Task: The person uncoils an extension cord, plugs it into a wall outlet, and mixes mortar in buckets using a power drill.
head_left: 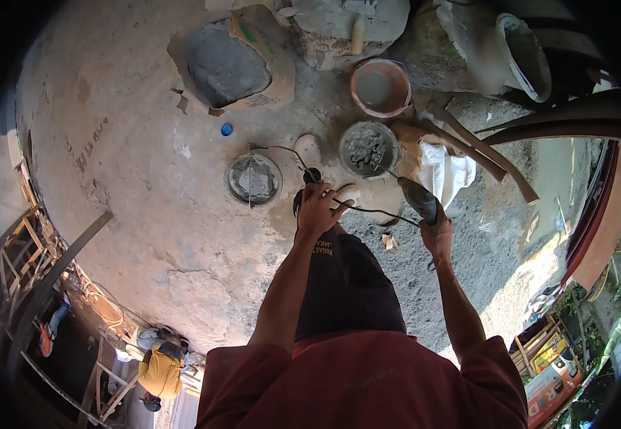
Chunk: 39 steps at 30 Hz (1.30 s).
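Note:
My right hand (436,234) is closed around the grip of a dark power drill (418,197). A thin rod on the drill points toward a bucket (349,166) of lumpy grey mortar (366,147); whether its tip touches the mortar I cannot tell. The drill's black cord (373,210) runs across to my left hand (316,211). That hand is closed on the cord near a dark, plug-like connector (312,175), partly hidden by the fingers. From the connector another black lead curves off to the left. Beside it stands a second bucket (235,194) with grey material and a handle across its top.
An orange bucket (358,104) with grey liquid stands ahead. An opened paper sack (279,80) of grey powder lies to its left, near a blue cap (226,129). At right are a white sack (435,171) and wooden strips (485,151). Another person (162,372) is at lower left.

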Tool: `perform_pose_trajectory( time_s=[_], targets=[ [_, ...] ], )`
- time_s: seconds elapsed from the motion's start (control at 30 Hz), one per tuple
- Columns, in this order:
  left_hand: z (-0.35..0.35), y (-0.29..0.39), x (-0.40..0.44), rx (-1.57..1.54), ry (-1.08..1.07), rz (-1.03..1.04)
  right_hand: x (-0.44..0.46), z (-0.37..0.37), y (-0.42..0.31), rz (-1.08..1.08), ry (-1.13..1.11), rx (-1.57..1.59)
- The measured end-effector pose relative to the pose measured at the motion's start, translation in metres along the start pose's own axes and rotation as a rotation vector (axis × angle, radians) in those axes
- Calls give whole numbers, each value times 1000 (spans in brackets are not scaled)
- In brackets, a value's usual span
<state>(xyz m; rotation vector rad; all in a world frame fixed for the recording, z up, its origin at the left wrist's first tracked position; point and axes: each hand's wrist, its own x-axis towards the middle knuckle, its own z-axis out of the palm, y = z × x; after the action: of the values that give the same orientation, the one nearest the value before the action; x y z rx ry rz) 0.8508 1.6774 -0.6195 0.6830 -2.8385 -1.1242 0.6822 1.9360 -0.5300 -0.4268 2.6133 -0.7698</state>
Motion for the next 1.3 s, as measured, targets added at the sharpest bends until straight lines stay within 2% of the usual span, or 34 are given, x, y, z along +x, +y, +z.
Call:
perform_pose_trajectory(
  time_s=[0.07,0.23,0.33,0.43,0.47,0.53,0.57,0.67,0.7,0.73,0.8,0.83,0.87,0.93,1.0,1.07,1.1,1.13,1.2,1.3],
  targets=[
    [-2,1,1,5,-14,23,1,-18,-20,58,-167,-92],
    [-2,-1,-2,-46,-71,9,8,-16,-11,3,-208,-190],
    [0,-1,-6,-58,-72,-8,14,18,27,11,-129,-188],
    [-1,-8,-4,-49,-73,-29,17,47,42,-64,149,-65],
    [0,-6,-8,-56,-87,-46,14,45,46,-59,147,-70],
    [2,-5,-10,-36,-86,-32,14,37,30,539,13,313],
    [2,-7,-5,-6,-69,-19,17,42,29,713,118,557],
    [2,-6,-3,1,-79,-4,23,40,45,735,167,641],
    [0,-5,-2,1,-74,5,24,32,43,650,83,438],
    [-2,-4,-2,5,-67,22,25,27,40,643,86,441],
    [-4,-4,1,10,-58,34,26,16,33,-30,-7,-78],
    [-4,-3,2,11,-53,45,28,10,24,-191,-81,-145],
    [-4,-1,1,9,-50,58,24,8,17,-185,-82,-151],
    [-3,2,1,3,-51,46,27,8,6,-16,-289,-231],
    [-4,-1,5,9,-44,25,28,17,3,46,-205,-130],
    [-2,-4,1,22,-34,18,28,21,-2,189,14,79],
    [-2,-4,0,22,-39,14,33,7,-25,263,-64,39],
    [-3,-4,1,12,-50,7,32,3,-27,265,-68,36],
    [-2,-4,0,-1,-56,-7,30,-3,-30,63,-51,47],
    [-1,-5,-3,-21,-50,-21,24,-10,-39,57,-105,-37]
  ],
)
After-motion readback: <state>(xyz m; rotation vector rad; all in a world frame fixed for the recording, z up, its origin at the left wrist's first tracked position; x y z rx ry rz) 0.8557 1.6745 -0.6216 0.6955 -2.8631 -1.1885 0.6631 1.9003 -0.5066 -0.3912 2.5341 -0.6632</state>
